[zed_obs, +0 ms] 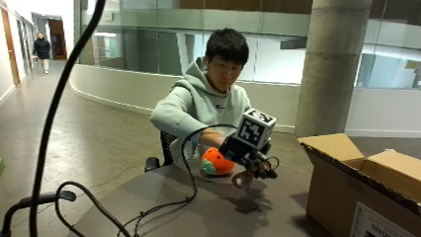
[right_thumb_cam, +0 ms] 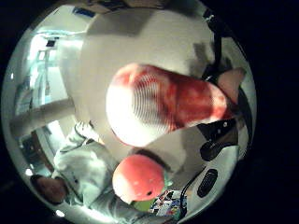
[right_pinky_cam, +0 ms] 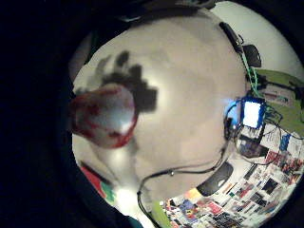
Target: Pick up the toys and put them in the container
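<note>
In the outside view my gloved right hand (zed_obs: 255, 163) hovers over the grey table (zed_obs: 197, 217) and holds a red and white toy (zed_obs: 242, 179) lifted off the surface, its shadow on the tabletop below. That toy fills much of the thumb side palm view (right_thumb_cam: 163, 102) and shows beside the palm in the little finger side view (right_pinky_cam: 104, 116). An orange plush toy (zed_obs: 216, 162) with a green base sits on the table just behind the hand, toward the person, and appears again as an orange plush toy (right_thumb_cam: 138, 178). The open cardboard box (zed_obs: 355, 182) stands at the table's right.
Black cables (zed_obs: 164, 205) trail across the table's near left part. A black chair arm (zed_obs: 39, 199) stands at the near left. The box's raised flaps (zed_obs: 332, 145) stand to the right of the hand. A concrete column (zed_obs: 332, 69) rises behind the table.
</note>
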